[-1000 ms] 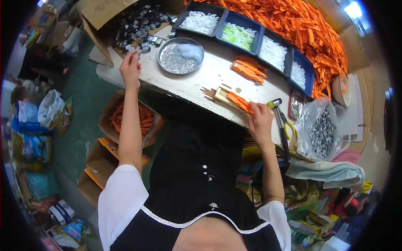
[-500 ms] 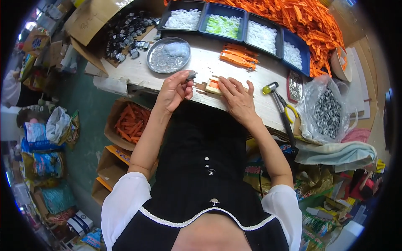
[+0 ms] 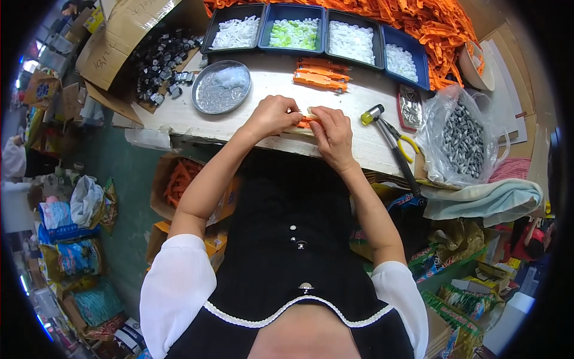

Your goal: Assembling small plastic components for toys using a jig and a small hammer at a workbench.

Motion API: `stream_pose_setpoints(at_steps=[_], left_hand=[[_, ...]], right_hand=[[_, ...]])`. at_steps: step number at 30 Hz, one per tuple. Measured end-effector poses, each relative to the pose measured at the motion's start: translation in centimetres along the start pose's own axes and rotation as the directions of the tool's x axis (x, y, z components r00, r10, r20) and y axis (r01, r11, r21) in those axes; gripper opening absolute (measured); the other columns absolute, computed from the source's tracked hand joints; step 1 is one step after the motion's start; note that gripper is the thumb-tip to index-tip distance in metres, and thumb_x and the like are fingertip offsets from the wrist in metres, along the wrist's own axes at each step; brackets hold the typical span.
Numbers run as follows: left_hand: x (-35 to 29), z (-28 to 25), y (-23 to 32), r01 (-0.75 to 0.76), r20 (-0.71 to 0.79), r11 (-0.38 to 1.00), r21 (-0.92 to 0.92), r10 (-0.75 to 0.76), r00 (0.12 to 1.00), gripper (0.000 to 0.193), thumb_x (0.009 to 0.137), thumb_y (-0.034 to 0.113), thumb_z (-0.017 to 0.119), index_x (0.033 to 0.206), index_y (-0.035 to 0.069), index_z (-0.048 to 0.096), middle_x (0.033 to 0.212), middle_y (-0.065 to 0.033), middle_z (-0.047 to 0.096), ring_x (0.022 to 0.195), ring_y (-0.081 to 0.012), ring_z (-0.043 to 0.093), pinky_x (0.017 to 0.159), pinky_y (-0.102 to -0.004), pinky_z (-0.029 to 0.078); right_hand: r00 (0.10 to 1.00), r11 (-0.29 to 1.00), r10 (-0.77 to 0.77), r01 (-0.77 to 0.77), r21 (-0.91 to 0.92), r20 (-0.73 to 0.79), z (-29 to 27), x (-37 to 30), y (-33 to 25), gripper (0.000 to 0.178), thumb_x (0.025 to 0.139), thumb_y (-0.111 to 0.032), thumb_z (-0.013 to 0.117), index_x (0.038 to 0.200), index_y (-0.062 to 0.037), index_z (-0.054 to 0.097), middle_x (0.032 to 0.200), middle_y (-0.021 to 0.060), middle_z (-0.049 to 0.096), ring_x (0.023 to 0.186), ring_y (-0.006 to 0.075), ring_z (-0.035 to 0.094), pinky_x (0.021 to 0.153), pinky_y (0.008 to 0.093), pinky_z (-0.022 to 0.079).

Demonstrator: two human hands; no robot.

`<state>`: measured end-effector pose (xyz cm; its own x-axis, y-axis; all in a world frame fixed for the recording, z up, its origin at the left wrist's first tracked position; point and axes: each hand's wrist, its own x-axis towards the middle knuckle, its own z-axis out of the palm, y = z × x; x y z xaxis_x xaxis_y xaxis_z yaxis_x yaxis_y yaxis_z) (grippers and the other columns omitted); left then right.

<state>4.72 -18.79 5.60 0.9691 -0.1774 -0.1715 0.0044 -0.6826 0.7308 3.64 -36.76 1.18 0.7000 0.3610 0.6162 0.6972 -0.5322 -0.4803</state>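
Note:
At the table's near edge, an orange plastic part (image 3: 307, 121) sits in a small pale block, mostly covered by my fingers. My left hand (image 3: 272, 118) is closed at the left end of that part, fingertips pinched together; what is between them is hidden. From the right, my right hand (image 3: 336, 134) grips the block, thumb on the near side and fingers on the far side. Beyond them lie several orange plastic pieces (image 3: 321, 78) in a small stack. A round metal dish (image 3: 203, 96) with small clear and silvery bits stands to the left.
Several trays (image 3: 293, 54) of white and green bits line the back, before an orange heap (image 3: 412, 33). Black metallic parts (image 3: 161, 72) lie at left. A hammer (image 3: 391, 143), yellow-handled pliers (image 3: 409, 146) and a plastic bag (image 3: 460, 140) of grey parts are at right.
My left hand has moved right, from holding a small dark grey metal piece in the air to the block. My right hand has shifted its grip on the block. The view has shifted slightly.

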Motion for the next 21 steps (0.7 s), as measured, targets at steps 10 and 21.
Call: stream_pose_setpoints(at_steps=[10, 21], left_hand=[[0.0, -0.3, -2.4, 0.243, 0.165, 0.646, -0.723, -0.180, 0.970, 0.008, 0.076, 0.010, 0.068, 0.080, 0.003, 0.065, 0.054, 0.0027, 0.052, 0.040, -0.0013, 0.037, 0.033, -0.0181, 0.024], [4.6, -3.0, -0.9, -0.059, -0.106, 0.987, -0.151, 0.044, 0.993, 0.015, 0.066, 0.016, 0.071, 0.073, 0.003, 0.066, 0.060, -0.0076, 0.061, 0.054, -0.0129, 0.057, 0.051, -0.0275, 0.044]], right_hand=[[0.998, 1.000, 0.000, 0.000, 0.000, -0.055, 0.2, 0.2, 0.2, 0.021, 0.081, -0.015, 0.058, 0.099, -0.0050, 0.058, 0.094, 0.0064, 0.059, 0.083, 0.0218, 0.053, 0.071, 0.0322, 0.038], [0.991, 0.966, 0.130, -0.119, 0.229, -0.032, -1.1, 0.5, 0.7, 0.014, 0.082, -0.006, 0.056, 0.095, -0.0011, 0.059, 0.094, 0.0108, 0.059, 0.089, 0.0242, 0.055, 0.078, 0.0314, 0.042]])
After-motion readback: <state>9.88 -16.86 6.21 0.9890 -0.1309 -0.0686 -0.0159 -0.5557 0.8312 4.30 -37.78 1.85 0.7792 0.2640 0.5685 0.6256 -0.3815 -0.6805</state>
